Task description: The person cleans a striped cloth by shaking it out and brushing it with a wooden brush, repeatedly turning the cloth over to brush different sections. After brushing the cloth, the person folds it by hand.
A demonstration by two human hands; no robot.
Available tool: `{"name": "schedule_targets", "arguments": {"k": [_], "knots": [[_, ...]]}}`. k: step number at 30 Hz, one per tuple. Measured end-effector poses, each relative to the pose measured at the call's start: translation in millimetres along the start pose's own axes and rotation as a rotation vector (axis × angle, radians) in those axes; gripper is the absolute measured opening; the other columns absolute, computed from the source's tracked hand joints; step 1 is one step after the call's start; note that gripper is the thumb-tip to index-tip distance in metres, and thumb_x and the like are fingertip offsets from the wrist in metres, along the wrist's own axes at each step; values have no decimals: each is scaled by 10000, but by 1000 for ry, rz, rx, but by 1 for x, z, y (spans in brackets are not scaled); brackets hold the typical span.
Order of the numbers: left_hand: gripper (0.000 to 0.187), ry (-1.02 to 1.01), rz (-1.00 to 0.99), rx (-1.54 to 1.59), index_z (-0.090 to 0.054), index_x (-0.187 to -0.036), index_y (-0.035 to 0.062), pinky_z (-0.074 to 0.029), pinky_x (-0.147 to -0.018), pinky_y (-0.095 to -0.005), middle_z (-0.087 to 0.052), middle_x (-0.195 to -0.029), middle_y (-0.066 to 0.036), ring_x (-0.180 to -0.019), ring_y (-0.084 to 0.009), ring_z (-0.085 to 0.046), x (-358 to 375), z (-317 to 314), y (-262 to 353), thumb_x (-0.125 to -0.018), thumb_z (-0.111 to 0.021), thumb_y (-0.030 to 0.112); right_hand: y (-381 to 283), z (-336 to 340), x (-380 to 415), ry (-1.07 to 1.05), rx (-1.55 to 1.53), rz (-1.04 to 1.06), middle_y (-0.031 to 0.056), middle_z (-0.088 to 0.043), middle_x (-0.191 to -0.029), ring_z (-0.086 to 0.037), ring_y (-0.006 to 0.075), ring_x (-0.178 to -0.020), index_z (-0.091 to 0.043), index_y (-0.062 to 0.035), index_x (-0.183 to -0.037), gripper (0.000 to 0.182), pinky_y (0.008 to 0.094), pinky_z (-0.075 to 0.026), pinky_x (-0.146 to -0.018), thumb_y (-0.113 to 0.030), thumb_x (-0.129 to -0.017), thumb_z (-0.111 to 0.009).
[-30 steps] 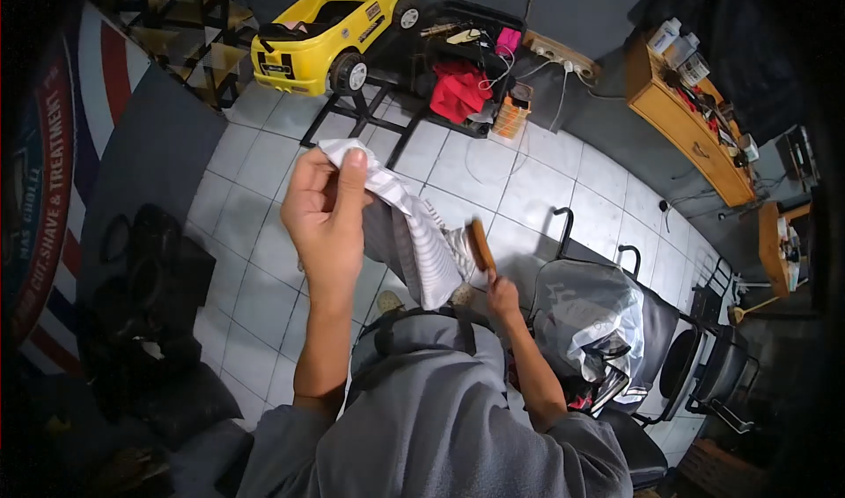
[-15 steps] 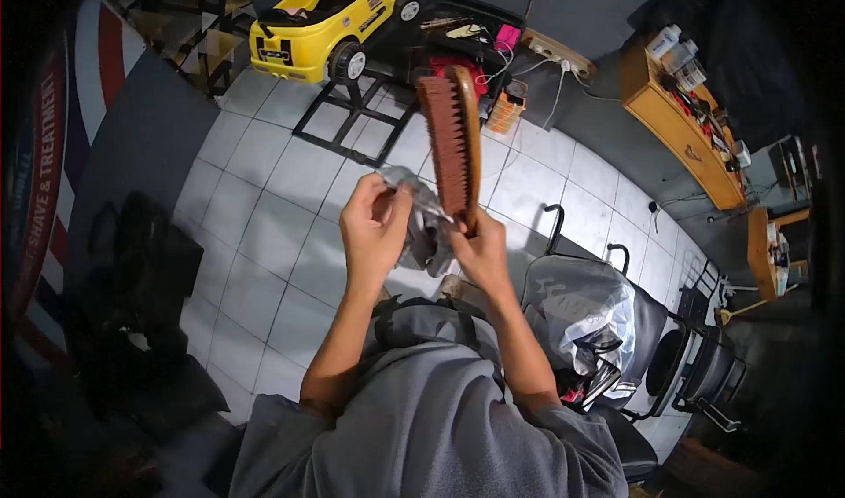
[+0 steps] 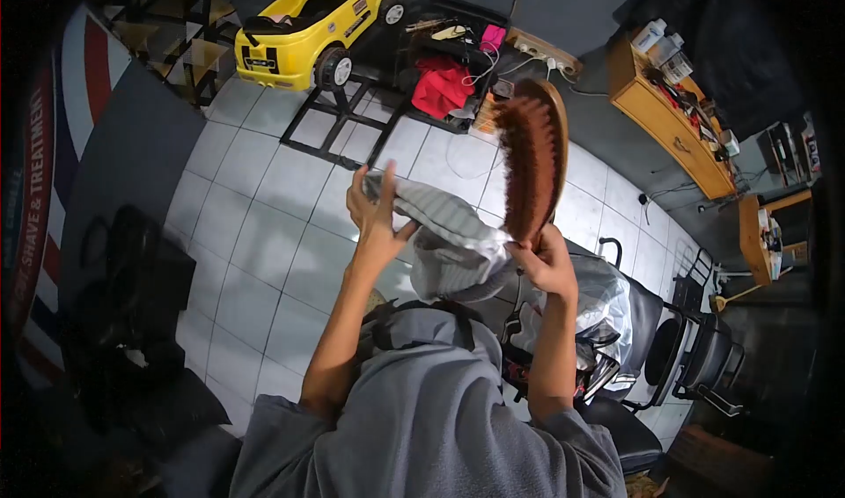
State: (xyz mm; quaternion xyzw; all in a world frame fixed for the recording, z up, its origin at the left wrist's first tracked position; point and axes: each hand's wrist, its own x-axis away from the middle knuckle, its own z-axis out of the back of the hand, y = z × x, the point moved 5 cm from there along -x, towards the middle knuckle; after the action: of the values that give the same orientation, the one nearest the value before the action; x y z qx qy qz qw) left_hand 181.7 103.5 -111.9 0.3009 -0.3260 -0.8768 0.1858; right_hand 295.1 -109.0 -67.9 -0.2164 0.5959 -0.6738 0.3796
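A pale grey striped cloth is stretched between my two hands, its lower part hanging in a rounded fold. My left hand pinches its left end, with the fingers pointing up. At the opposite end, my right hand grips the bottom of a long wooden brush and pinches the cloth's edge with the thumb. The brush stands nearly upright, its reddish-brown bristles facing left and slightly blurred.
A yellow toy car sits beyond a black metal frame. A red cloth lies on a dark shelf. To the right are a black chair with a clear plastic bag and a wooden wall cabinet holding bottles.
My hands have moved apart, spreading the bunched cloth open. The brush has shifted right with my right hand. The red cloth on the shelf has come into fuller view.
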Motion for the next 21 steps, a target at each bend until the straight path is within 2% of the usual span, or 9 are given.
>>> {"name": "schedule_targets", "arguments": {"k": [2,3,6,7,10,12,17,20,21], "knots": [[648,-77,-248,-75,-528,-1156,94,-273,-994,-463,-350,-1303,-151,-1230,-372,-298,-4,-8,3,-549,-694,-63,8,11,9,34,-21,-78,-10,-453,-650,-371,44,-575,-520,9,-819,54,199,-306,-497,-13,-804,-473],[434,-162,-344,-130,-588,-998,31,-347,-954,-428,-483,-1186,-142,-1148,-368,-425,-5,-13,3,-585,-585,-102,8,15,10,69,-30,-75,-9,-447,-654,-370,46,-582,-519,9,-820,54,198,-307,-504,-10,-801,-472],[436,-472,85,248,-569,-1030,4,-423,-884,-369,-596,-1004,-146,-996,-357,-555,-5,-20,-20,-625,-463,-119,3,37,9,244,132,-55,-14,-400,-676,-345,71,-614,-479,4,-835,39,204,-320,-548,-11,-799,-482],[430,-342,-62,228,-556,-1037,-22,-458,-819,-302,-628,-887,-166,-877,-309,-620,-6,-11,-12,-647,-404,-120,11,45,10,298,146,-141,-11,-400,-682,-348,72,-619,-464,-4,-823,30,210,-324,-552,-18,-808,-486],[453,-335,-12,412,-557,-1044,-29,-446,-828,-282,-626,-946,-169,-930,-254,-619,-11,7,7,-634,-396,-134,34,58,11,400,206,-180,-8,-388,-668,-350,71,-610,-427,-31,-784,84,226,-325,-538,-32,-826,-499],[288,-374,30,383,-576,-951,-16,-460,-685,-274,-616,-781,-150,-738,-175,-606,-10,6,21,-693,-457,-66,47,62,12,451,254,-143,-6,-379,-658,-346,67,-603,-427,-32,-787,84,226,-322,-530,-27,-823,-502],[98,-632,74,349,-563,-777,-10,-377,-493,-286,-489,-558,-122,-520,-111,-439,-9,-10,63,-762,-559,87,68,62,5,565,701,-139,208,-525,-633,-482,323,-536,-491,30,-799,199,364,-405,-535,-150,-841,-564],[192,-586,254,338,-543,-724,-36,-324,-467,-292,-437,-520,-43,-516,-87,-366,-15,-17,66,-803,-526,138,50,56,6,567,669,-342,190,-525,-624,-490,273,-512,-492,31,-792,286,355,-398,-509,-235,-877,-554],[214,-586,324,381,-540,-724,-43,-319,-466,-288,-431,-519,-20,-519,-81,-362,-17,-21,61,-812,-518,151,54,54,9,581,485,-405,109,-516,-605,-463,177,-484,-479,8,-758,342,309,-367,-470,-293,-919,-501]]}}
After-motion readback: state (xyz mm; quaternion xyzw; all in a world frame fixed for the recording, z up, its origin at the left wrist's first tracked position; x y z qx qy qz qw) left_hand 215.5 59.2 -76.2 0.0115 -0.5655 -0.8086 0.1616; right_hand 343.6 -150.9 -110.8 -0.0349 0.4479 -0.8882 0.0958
